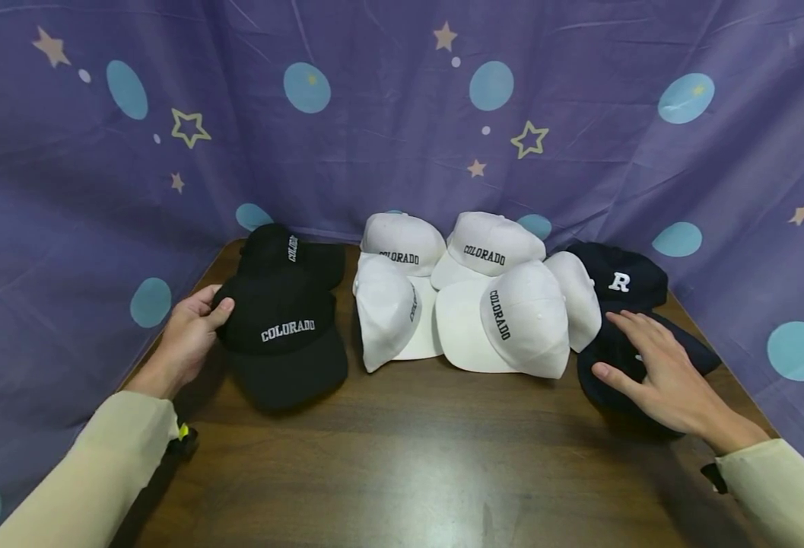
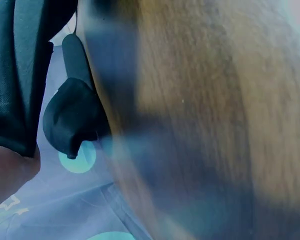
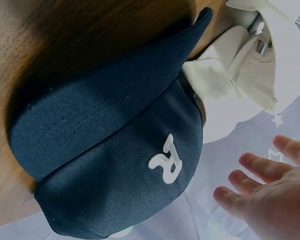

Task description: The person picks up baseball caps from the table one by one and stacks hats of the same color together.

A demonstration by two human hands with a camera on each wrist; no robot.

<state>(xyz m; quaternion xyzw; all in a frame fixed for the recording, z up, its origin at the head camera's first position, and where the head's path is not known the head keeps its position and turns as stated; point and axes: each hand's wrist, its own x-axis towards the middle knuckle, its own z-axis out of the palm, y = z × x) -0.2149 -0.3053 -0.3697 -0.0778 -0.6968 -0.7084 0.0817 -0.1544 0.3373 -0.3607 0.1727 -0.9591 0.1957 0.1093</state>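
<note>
My left hand [image 1: 189,335] pinches the left side of a black cap [image 1: 285,304] lettered COLORADO, its thumb on the front and its brim toward me. In the left wrist view this cap [image 2: 15,75] is lifted off the wood. Behind it a second black COLORADO cap [image 1: 268,251] sits with its brim to the right. Over on the right, my right hand [image 1: 668,373] extends its fingers above a navy cap [image 1: 603,373], partly covering it. The right wrist view shows a white R on that navy cap [image 3: 125,170] and the fingers [image 3: 265,167] apart from it.
Several white COLORADO caps [image 1: 528,320] cluster at the back middle of the wooden table [image 1: 402,457]. Another navy R cap [image 1: 624,274] stands behind the one near my right hand. A purple curtain [image 1: 388,152] with stars and blue dots hangs around the table's edges.
</note>
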